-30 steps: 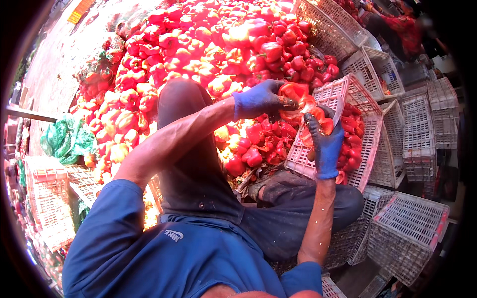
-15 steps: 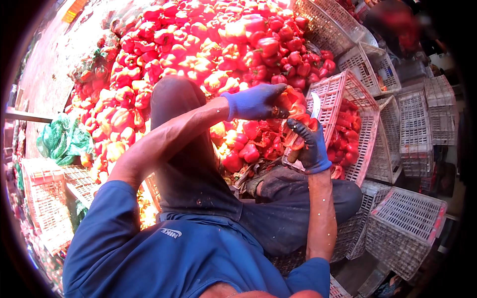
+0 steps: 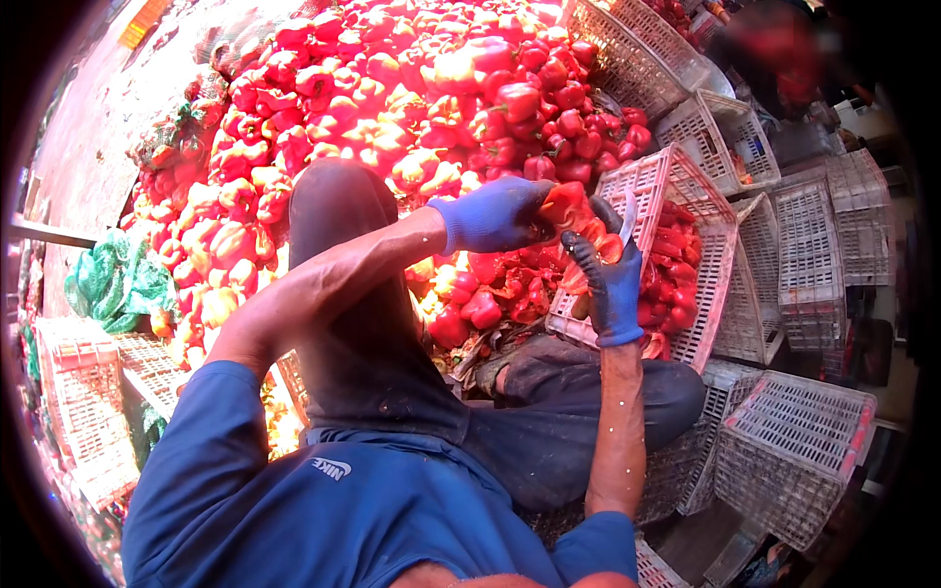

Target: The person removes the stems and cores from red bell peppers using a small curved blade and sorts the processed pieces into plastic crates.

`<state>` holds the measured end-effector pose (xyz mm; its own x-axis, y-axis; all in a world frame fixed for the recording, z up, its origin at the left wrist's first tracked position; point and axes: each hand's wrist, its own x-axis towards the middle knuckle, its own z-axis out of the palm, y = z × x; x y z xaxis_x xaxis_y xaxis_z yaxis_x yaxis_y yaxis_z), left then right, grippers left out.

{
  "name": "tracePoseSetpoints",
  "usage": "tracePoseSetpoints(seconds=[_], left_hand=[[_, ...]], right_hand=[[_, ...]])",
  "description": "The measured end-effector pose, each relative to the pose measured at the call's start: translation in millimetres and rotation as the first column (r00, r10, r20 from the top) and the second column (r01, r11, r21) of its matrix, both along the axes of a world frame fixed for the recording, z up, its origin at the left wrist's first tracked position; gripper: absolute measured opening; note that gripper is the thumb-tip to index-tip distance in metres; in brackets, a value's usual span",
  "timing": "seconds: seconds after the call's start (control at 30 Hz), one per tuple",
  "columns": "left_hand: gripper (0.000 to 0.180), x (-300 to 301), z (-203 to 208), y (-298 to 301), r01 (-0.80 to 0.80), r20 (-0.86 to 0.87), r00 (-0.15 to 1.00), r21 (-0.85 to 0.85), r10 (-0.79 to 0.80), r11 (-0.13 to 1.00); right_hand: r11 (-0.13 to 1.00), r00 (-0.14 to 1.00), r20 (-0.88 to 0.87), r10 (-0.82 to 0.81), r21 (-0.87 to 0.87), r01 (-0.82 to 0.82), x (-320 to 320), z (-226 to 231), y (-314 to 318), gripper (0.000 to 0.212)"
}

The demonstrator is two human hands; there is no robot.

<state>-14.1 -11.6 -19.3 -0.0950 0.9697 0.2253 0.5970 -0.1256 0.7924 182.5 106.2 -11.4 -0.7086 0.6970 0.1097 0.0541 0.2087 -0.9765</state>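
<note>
Left hand [image 3: 502,215] pinching red pepper [image 3: 566,206]; right hand [image 3: 616,294] clasping knife [image 3: 629,218], pepper piece [image 3: 610,249].

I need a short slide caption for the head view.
Gloved left hand holds cut red pepper; gloved right hand holds pepper piece and knife near a crate.
</note>
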Motion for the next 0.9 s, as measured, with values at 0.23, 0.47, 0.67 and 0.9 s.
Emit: tracePoseSetpoints(seconds=[0.23,0.47,0.67,0.9], left_hand=[[0.044,3.7,7.4,-7.1,0.192,0.027,0.981,-0.026,-0.192,0.981],[0.050,4.1,14.5,-10.0,0.048,0.312,0.950,-0.054,-0.029,0.997],[0.043,7.0,39.4,-7.5,0.093,0.740,0.671,-0.153,0.052,0.984],[0.026,19.3,5.6,14.3,-0.087,0.775,0.591,-0.213,0.223,0.973]], right_hand=[[0.923,0.976,-0.064,0.208,-0.317,-0.217,11.0,-2.9,2.6,0.079],[0.986,0.995,0.016,0.095,-0.137,-0.092,-2.6,7.4,0.6,0.061],[0.993,0.993,-0.044,-0.109,-0.050,0.106,-3.6,17.2,2.1,0.051],[0.882,0.979,-0.005,-0.202,0.434,0.184,-13.8,0.2,-0.8,0.050]])
